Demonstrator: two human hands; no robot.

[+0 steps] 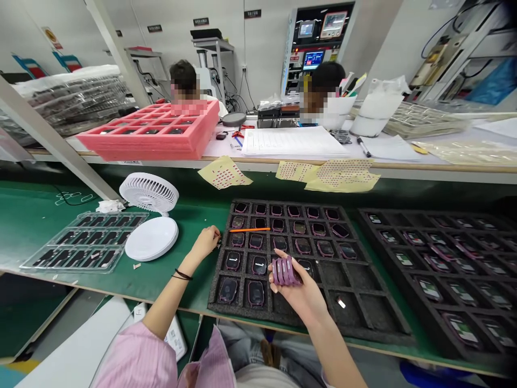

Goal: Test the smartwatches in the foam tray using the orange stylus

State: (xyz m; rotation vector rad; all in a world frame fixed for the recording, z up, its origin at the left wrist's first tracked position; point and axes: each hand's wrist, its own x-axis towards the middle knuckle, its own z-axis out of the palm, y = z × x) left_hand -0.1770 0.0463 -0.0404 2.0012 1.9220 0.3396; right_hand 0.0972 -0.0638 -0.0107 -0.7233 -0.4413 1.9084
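Observation:
My right hand (307, 295) is closed around a row of several purple watch cases (286, 271), held together side by side over the black foam tray (374, 311). Watches with dark screens fill most of the tray's far and left cells, including one watch (259, 264) with a lit white logo. A small light-coloured piece (341, 303) lies in a near-right cell. Across the left cells rests a thin orange stick (249, 230). My left hand (207, 240) is at the tray's left edge, fingers curled together; whatever is at its fingertips is too small to make out.
A white fan (151, 238) and a clear plastic tray (86, 237) of dark parts stand left. Another foam tray (388, 218) of watches lies right. Above is a shelf (258, 161) with a pink foam tray (149, 143) and papers (297, 141). Two people are beyond it.

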